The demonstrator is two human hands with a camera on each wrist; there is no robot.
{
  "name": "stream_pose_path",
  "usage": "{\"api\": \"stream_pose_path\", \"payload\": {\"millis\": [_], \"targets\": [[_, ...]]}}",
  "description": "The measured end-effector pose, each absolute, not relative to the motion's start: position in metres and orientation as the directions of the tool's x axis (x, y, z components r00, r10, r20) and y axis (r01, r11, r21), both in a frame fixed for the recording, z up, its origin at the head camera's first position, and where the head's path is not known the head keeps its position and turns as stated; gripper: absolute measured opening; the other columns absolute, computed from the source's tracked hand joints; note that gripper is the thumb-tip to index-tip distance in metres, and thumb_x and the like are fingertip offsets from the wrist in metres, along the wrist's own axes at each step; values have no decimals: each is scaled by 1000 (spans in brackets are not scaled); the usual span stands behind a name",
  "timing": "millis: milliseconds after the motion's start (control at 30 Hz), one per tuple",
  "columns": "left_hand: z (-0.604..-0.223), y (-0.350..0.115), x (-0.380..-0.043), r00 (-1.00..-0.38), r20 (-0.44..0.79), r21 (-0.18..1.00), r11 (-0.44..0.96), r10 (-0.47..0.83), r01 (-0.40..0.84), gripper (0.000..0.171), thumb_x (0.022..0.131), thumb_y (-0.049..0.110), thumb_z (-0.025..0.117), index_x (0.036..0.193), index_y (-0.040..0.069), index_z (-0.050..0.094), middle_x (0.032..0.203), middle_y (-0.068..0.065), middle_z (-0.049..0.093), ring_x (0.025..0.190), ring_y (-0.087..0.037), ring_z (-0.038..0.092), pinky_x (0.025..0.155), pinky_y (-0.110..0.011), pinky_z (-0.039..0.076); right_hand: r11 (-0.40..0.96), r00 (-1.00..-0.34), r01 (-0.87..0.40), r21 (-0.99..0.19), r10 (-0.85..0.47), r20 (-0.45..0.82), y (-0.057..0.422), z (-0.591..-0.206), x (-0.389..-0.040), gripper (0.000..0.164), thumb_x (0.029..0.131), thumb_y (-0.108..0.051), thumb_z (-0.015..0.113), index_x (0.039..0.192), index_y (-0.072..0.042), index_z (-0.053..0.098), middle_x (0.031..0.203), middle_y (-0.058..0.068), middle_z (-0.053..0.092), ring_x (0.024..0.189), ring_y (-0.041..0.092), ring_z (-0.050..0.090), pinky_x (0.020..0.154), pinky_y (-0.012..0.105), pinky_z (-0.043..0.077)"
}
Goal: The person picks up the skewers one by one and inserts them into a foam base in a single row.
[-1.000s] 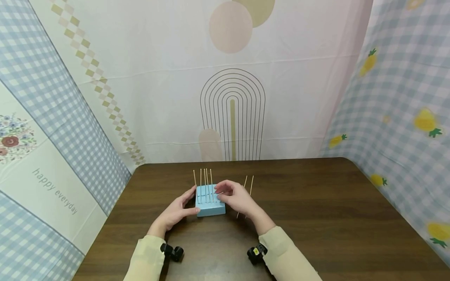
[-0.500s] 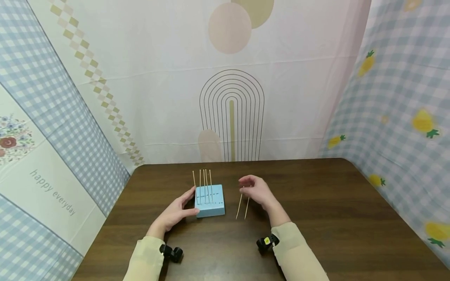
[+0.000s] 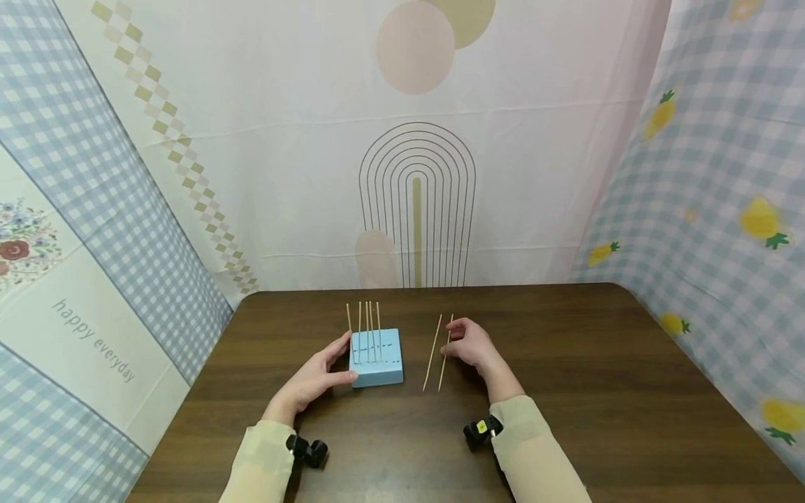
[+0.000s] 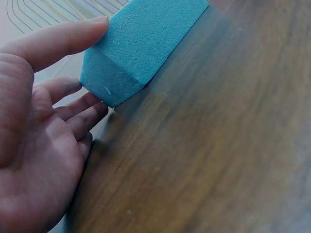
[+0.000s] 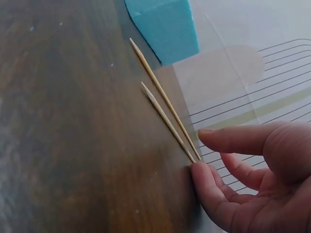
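Note:
A light blue foam block [image 3: 391, 344] with rows of small holes lies on the table, several thin wooden skewers [image 3: 360, 332] standing in its left part. My left hand [image 3: 312, 381] holds its left side, thumb at the front corner and fingers farther back. Right of the block, two loose skewers lie side by side, the left skewer [image 3: 432, 352] and the right skewer [image 3: 443, 372]. Over the right one is my right hand [image 3: 474, 347]. In the right wrist view, its thumb and forefinger are apart, with one fingertip [image 5: 198, 170] touching or nearly touching a skewer end.
The dark brown wooden table [image 3: 566, 391] reaches back to a patterned cloth backdrop [image 3: 302, 209]. Checked cloths hang at the left and right sides. A small black camera sits on each wrist, the left camera [image 3: 308, 451] and the right camera [image 3: 481, 431].
My right hand has left the block's top, moved right above the loose skewers, then shifted slightly farther to the right skewer. My left hand has stayed on the block.

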State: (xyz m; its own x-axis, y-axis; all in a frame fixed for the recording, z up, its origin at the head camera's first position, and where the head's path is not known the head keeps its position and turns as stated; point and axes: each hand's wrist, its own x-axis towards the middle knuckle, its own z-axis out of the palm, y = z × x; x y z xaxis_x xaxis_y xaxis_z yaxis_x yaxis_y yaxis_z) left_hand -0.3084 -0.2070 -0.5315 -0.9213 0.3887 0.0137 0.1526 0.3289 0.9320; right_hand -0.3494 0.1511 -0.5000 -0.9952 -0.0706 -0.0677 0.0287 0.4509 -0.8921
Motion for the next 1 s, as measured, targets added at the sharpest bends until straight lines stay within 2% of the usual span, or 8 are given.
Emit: {"api": "stream_pose_path", "payload": {"millis": [167,467,1000], "targets": [[-532,-207,-309,-923,12,930,336,383,152,94,98,21,80,171,8,23,176,-15,22,163,-36,15,128,-60,13,511,-996,38,-859,-55,-77,150,-503,-350,53,81,0,86,129,3,63,122,22,67,115,39,63,99,52,51],[-530,-205,-308,-926,6,936,324,379,139,95,97,22,81,171,8,24,176,-15,22,163,-36,15,128,-60,13,584,-996,52,-810,-27,-83,147,-502,-350,61,75,-2,92,128,2,63,117,21,66,109,37,63,95,49,52],[-528,-205,-306,-926,-5,931,338,378,133,95,98,23,80,172,8,22,176,-18,22,163,-38,15,128,-60,14,585,-994,102,-804,26,-107,165,-500,-349,55,73,4,83,124,3,62,116,21,66,102,35,64,86,46,55]]}}
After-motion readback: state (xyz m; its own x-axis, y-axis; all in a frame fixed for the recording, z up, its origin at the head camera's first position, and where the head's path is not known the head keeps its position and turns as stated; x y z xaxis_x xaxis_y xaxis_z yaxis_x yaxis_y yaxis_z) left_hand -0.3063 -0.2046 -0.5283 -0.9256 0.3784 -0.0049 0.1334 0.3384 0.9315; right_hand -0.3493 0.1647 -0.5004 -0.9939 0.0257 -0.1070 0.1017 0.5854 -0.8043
